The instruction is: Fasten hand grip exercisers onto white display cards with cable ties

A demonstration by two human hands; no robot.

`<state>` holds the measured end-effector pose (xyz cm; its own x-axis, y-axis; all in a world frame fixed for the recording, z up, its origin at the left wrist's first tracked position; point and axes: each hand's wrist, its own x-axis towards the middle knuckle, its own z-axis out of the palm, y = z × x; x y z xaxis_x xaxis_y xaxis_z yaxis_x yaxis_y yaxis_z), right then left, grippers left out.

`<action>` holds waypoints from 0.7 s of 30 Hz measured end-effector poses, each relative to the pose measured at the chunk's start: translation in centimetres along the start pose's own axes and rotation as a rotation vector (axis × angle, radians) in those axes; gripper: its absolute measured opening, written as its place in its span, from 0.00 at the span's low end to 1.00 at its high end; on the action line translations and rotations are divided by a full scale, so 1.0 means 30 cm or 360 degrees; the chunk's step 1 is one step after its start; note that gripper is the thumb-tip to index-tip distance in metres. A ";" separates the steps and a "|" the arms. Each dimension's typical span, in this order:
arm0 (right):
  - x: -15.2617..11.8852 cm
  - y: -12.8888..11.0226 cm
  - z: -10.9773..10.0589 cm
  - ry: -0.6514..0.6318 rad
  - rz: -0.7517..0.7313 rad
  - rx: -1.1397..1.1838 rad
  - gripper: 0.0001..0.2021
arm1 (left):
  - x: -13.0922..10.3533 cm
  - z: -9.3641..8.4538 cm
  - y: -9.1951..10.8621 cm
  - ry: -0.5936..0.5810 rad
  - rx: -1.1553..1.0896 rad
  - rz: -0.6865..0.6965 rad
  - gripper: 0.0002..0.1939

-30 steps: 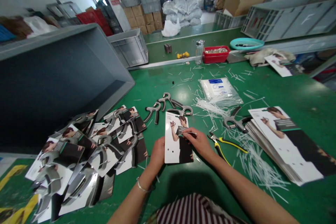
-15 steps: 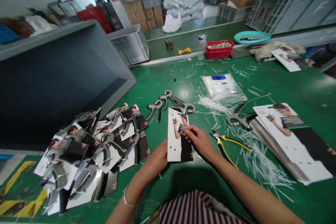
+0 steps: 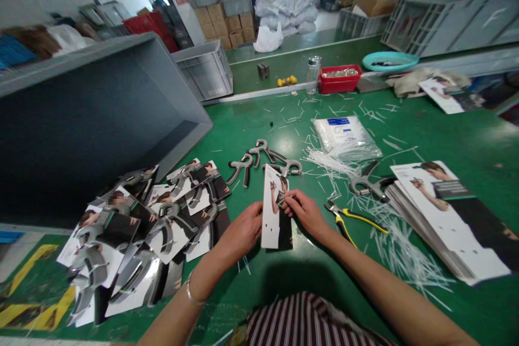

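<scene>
A printed backing card (image 3: 271,221) with a person's picture and small holes stands tilted in front of me. My left hand (image 3: 246,227) is closed on its left edge, with some fingers hidden behind it. At the card's right side my right hand (image 3: 305,215) is pinched closed on a thin pale strip, seemingly a cable tie (image 3: 283,199). Just beyond the card lie several grey-and-black hand grip strengtheners (image 3: 242,168). Yellow-and-black cutting pliers (image 3: 357,218) rest right of my right hand, near another hand grip strengthener (image 3: 368,184).
Carded hand grips (image 3: 166,227) are heaped at left before a large grey bin (image 3: 162,97). A stack of cards (image 3: 450,216) lies at right. Loose white cable ties (image 3: 405,248) and a bag of ties (image 3: 344,135) cover the right side. A red tray (image 3: 339,82) and glass jar (image 3: 313,74) stand behind.
The card has turned more edge-on and looks narrower. My left hand has risen slightly along its left edge. My right hand stays pinched at the card, its fingers more curled.
</scene>
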<state>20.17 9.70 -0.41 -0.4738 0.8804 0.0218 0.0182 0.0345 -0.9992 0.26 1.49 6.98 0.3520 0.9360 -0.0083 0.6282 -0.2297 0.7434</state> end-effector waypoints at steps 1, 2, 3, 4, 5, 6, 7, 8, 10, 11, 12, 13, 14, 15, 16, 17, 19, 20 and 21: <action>0.016 -0.004 -0.003 -0.0025 -0.0014 -0.0037 0.10 | 0.017 0.007 -0.016 0.0054 0.0080 0.0021 0.15; 0.032 -0.010 -0.007 -0.0044 -0.0035 -0.0076 0.10 | 0.036 0.015 -0.033 0.0102 0.0119 0.0044 0.14; 0.048 -0.017 -0.013 -0.0054 -0.0068 -0.0124 0.10 | 0.057 0.026 -0.052 0.0137 0.0106 0.0068 0.14; 0.063 -0.025 -0.020 -0.0052 -0.0112 -0.0188 0.10 | 0.078 0.038 -0.071 0.0155 0.0048 0.0090 0.14; 0.074 -0.032 -0.028 -0.0043 -0.0167 -0.0269 0.10 | 0.099 0.050 -0.088 0.0167 -0.0031 0.0106 0.14; 0.082 -0.040 -0.036 -0.0030 -0.0227 -0.0360 0.10 | 0.118 0.063 -0.101 0.0183 -0.0111 0.0109 0.13; 0.087 -0.046 -0.044 -0.0016 -0.0281 -0.0447 0.09 | 0.134 0.077 -0.110 0.0220 -0.0177 0.0090 0.12; 0.087 -0.049 -0.051 0.0000 -0.0312 -0.0510 0.09 | 0.147 0.090 -0.114 0.0283 -0.0221 0.0049 0.12; 0.081 -0.048 -0.065 0.0046 -0.0279 -0.0498 0.10 | 0.160 0.114 -0.109 0.0494 -0.0263 -0.0087 0.10; 0.076 -0.043 -0.071 0.0080 -0.0220 -0.0416 0.10 | 0.161 0.125 -0.102 0.0610 -0.0289 -0.0162 0.09; 0.072 -0.037 -0.076 0.0119 -0.0149 -0.0297 0.11 | 0.158 0.135 -0.094 0.0706 -0.0321 -0.0214 0.09; 0.068 -0.029 -0.080 0.0156 -0.0083 -0.0166 0.12 | 0.153 0.144 -0.087 0.0768 -0.0352 -0.0228 0.10; 0.066 -0.022 -0.083 0.0184 -0.0031 -0.0045 0.13 | 0.147 0.151 -0.081 0.0797 -0.0380 -0.0205 0.11; 0.066 -0.014 -0.085 0.0204 0.0004 0.0048 0.14 | 0.141 0.158 -0.078 0.0805 -0.0400 -0.0156 0.12; 0.066 -0.008 -0.087 0.0217 0.0024 0.0104 0.15 | 0.136 0.163 -0.078 0.0816 -0.0404 -0.0099 0.13; 0.067 -0.003 -0.087 0.0221 0.0034 0.0125 0.15 | 0.133 0.167 -0.081 0.0836 -0.0388 -0.0055 0.13; 0.069 0.005 -0.083 0.0208 0.0035 0.0092 0.15 | 0.138 0.172 -0.094 0.0846 -0.0351 -0.0046 0.11; 0.070 0.008 -0.081 0.0193 0.0024 0.0042 0.15 | 0.145 0.174 -0.103 0.0822 -0.0348 -0.0072 0.10; 0.070 0.010 -0.078 0.0180 0.0008 -0.0026 0.14 | 0.156 0.174 -0.111 0.0779 -0.0363 -0.0111 0.10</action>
<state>21.24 12.66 -0.59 -0.3716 0.9282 0.0213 0.0348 0.0369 -0.9987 3.44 5.23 0.96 -0.0839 0.9743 0.2092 0.4530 -0.1497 0.8788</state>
